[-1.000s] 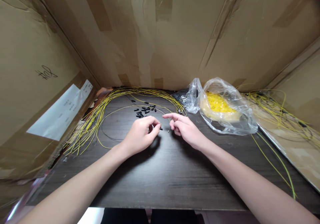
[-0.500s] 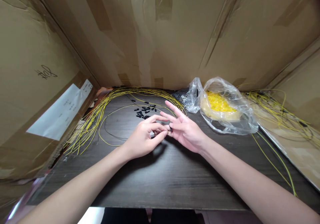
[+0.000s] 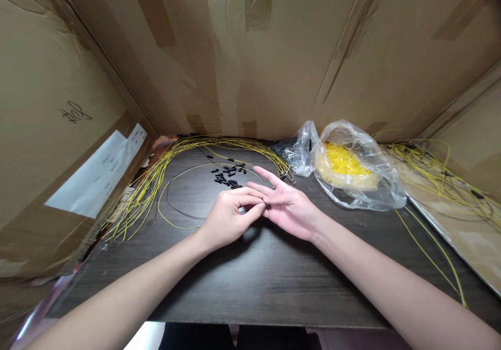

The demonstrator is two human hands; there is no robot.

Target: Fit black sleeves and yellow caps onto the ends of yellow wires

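In the head view, the space is closed in by cardboard walls (image 3: 219, 79) behind a dark worktop (image 3: 274, 287). Compared with a second ago, when the hands were apart, the left hand (image 3: 229, 217) and the right hand (image 3: 291, 209) are now brought together at the fingertips; the work is thus judged to be two-handed here. The left thumb and forefinger are pressed together, seemingly on a thin yellow wire (image 3: 159, 209) whose end is hidden. A small black piece (image 3: 268, 205) is shown where the hands meet, apparently pinched under the right thumb, while other right fingers are spread outward. How wire and piece meet cannot be told. Loose black pieces (image 3: 225, 175) are scattered just beyond, ringed by bundled yellow wires (image 3: 152, 188).
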